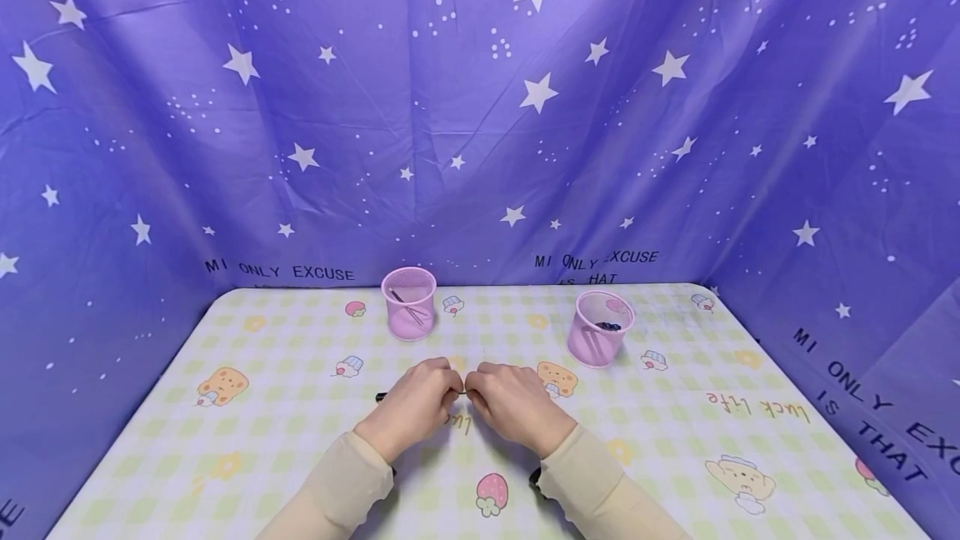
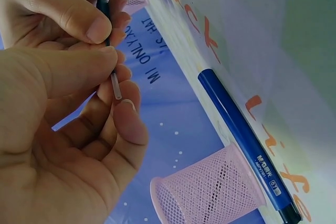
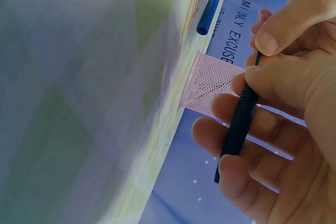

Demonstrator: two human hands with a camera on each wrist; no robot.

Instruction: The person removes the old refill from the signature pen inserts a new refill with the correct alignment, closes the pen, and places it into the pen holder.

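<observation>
My left hand (image 1: 420,402) and right hand (image 1: 513,398) meet above the middle of the table. In the left wrist view, the left thumb and fingers pinch a thin pen refill (image 2: 117,87), whose clear tube end sticks out below. The right hand holds a black pen grip section (image 3: 241,121), its ridged part near the thumb. The refill runs into this piece between the two hands. A blue pen barrel (image 2: 239,129) with white print lies on the tablecloth by the left hand; only its dark end (image 1: 381,397) shows in the head view.
A pink mesh cup (image 1: 411,325) with thin sticks inside stands behind the left hand. Another pink mesh cup (image 1: 594,347), holding small dark pieces, stands at the back right. A purple star-printed curtain (image 1: 465,107) surrounds the checked tablecloth (image 1: 285,457).
</observation>
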